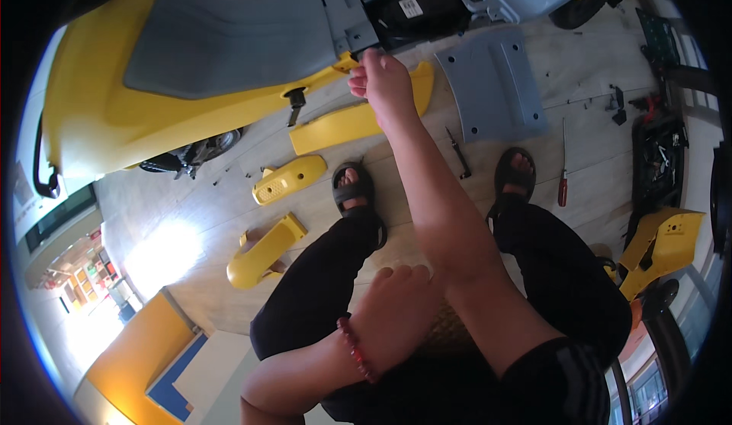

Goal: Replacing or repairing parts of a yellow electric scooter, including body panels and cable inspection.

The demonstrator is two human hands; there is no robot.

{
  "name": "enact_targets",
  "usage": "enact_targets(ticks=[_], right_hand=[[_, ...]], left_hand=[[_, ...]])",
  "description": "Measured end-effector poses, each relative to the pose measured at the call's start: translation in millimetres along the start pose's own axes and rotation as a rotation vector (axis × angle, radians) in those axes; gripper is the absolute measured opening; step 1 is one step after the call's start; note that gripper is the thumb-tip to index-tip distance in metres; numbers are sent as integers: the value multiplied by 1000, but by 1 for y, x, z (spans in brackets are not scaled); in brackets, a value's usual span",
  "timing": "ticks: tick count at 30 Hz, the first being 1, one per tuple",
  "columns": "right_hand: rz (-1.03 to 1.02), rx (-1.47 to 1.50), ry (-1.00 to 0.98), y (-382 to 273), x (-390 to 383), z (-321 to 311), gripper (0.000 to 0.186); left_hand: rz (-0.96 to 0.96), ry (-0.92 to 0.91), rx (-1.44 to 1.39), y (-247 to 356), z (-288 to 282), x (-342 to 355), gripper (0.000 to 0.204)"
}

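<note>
My right hand (381,82) reaches up to the yellow-and-grey scooter body (91,97), its fingers curled beside a small yellow bracket (344,63) at the lower corner of the grey floorboard (229,36); what they hold is hidden. Below that forearm, near my right elbow, rests my left hand (389,311) with a red bead bracelet at the wrist and bent fingers, their tips out of sight. Just right of the bracket is a black open section (404,9) of the scooter. A black stand-like part (296,103) hangs under the body.
Loose yellow panels (313,139) (290,177) (259,261), a grey plate (492,82), a black tool (457,154), a screwdriver (563,187) and small hardware lie on the floor around my feet. At the right stand an open black toolbox (656,166) and another yellow part (663,246).
</note>
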State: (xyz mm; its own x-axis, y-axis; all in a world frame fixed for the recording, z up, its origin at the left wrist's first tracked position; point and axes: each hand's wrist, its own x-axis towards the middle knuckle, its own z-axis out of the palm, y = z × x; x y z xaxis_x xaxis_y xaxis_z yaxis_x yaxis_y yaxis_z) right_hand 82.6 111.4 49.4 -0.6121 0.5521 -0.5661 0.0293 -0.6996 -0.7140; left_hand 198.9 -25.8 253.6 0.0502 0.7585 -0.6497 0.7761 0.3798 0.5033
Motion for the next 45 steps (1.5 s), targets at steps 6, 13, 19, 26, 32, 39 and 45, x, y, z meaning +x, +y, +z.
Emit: enact_targets(ticks=[6,13,19,26,32,39,45], right_hand=[[166,103,-44,-9,-6,3,25],[-87,-578,66,-11,7,0,25],[132,-87,84,-10,-1,3,24],[-8,-286,82,-13,-3,4,25],[72,-254,100,-15,-2,2,21],[200,-32,54,-16,7,-8,21],[31,-187,33,-9,7,-8,31]], left_hand=[[56,71,19,2,11,-4,17],[5,-38,17,-4,18,-8,16],[21,19,14,-6,18,-6,16],[43,61,-10,-8,17,-6,12],[34,80,-10,-7,15,-6,11],[85,83,-1,-7,12,-9,9],[68,129,-26,-8,14,-8,8]])
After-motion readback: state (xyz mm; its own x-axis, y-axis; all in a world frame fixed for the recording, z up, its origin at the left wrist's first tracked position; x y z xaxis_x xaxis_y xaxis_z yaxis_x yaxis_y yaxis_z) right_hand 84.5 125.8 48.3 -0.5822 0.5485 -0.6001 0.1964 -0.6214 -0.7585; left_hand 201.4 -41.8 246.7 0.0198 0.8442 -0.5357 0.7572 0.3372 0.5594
